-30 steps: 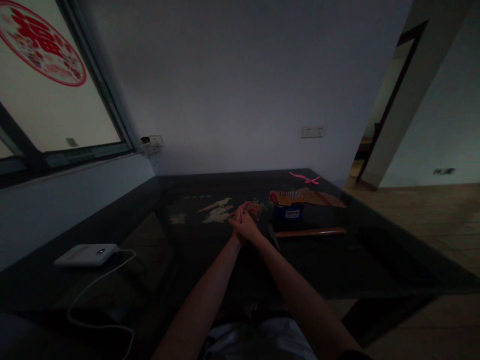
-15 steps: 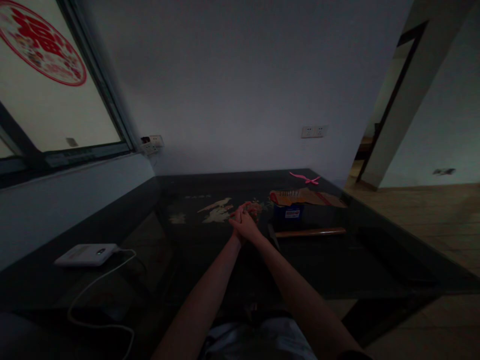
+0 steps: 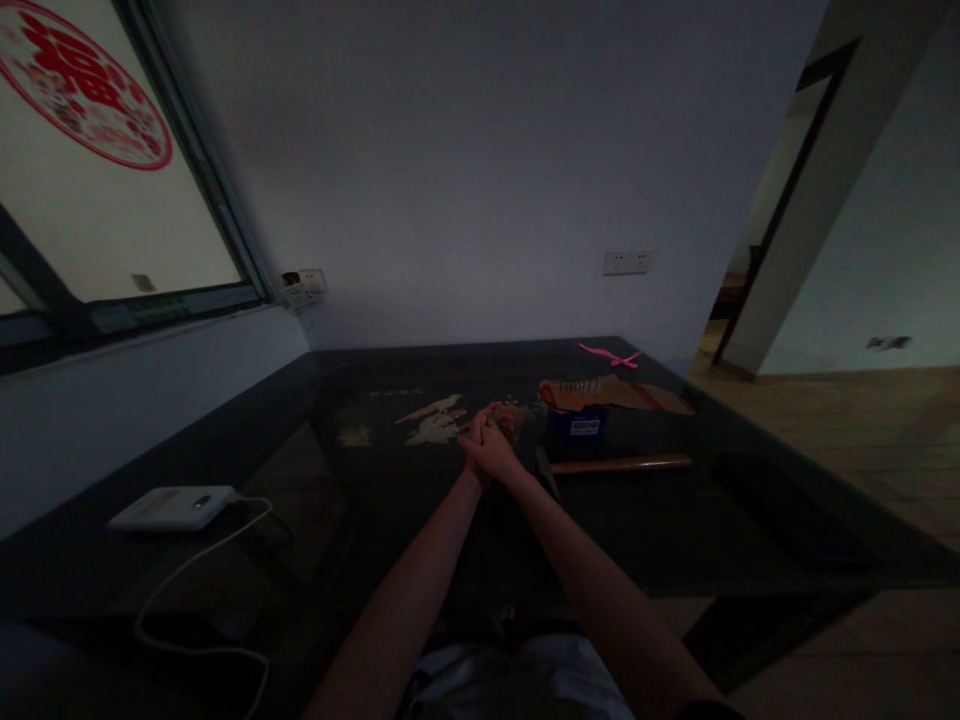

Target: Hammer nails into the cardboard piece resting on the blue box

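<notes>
My left hand [image 3: 473,432] and my right hand [image 3: 493,452] are clasped together over the middle of the dark glossy table [image 3: 420,530]. Their fingers are folded across each other, and I make out no object between them. Just right of my wrists lies a hammer [image 3: 622,465], its wooden handle pointing right and its dark metal head near my right forearm. Behind it stands a blue box [image 3: 576,426] with a small label. Torn brown cardboard [image 3: 637,396] rests on top, with a row of thin nail-like pieces [image 3: 580,386] on it.
A white power bank [image 3: 176,508] with a white cable [image 3: 199,562] lies at the left. A pink ribbon-like strip [image 3: 611,357] is near the back right corner. A dark flat object [image 3: 791,510] lies at the right. Wall sockets [image 3: 628,263] are beyond the table.
</notes>
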### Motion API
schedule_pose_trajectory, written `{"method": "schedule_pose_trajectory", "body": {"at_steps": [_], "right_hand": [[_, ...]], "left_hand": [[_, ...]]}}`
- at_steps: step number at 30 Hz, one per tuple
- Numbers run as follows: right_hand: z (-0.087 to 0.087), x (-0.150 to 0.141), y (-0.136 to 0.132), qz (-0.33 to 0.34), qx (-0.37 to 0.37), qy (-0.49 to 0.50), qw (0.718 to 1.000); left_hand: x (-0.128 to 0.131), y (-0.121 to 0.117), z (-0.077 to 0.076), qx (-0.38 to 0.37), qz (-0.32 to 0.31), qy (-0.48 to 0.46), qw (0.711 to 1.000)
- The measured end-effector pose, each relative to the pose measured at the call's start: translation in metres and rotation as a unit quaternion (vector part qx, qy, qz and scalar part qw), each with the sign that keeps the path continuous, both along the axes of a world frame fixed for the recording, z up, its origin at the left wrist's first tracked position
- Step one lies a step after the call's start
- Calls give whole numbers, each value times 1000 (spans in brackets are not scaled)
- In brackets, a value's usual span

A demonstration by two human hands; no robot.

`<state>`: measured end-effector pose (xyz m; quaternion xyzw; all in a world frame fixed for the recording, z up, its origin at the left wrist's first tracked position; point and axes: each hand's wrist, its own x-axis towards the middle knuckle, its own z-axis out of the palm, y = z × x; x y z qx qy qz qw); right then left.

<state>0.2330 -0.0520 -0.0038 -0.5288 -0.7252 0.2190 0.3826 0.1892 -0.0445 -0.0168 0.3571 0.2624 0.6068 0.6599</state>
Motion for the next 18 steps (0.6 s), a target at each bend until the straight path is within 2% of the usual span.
{"method": "schedule_pose_trajectory", "body": {"at_steps": [3,14,18], "right_hand": [[1,0,-1,3,0,1,1000],[1,0,-1,1,-3,5,1000],[2,0,-2,0,-5,8,1000]], "left_hand": [[0,2,-1,-8,-41,-53,998],[0,4,-4,-8,-50,-64,997],[0,4,-3,-7,-39,-37,999]]}}
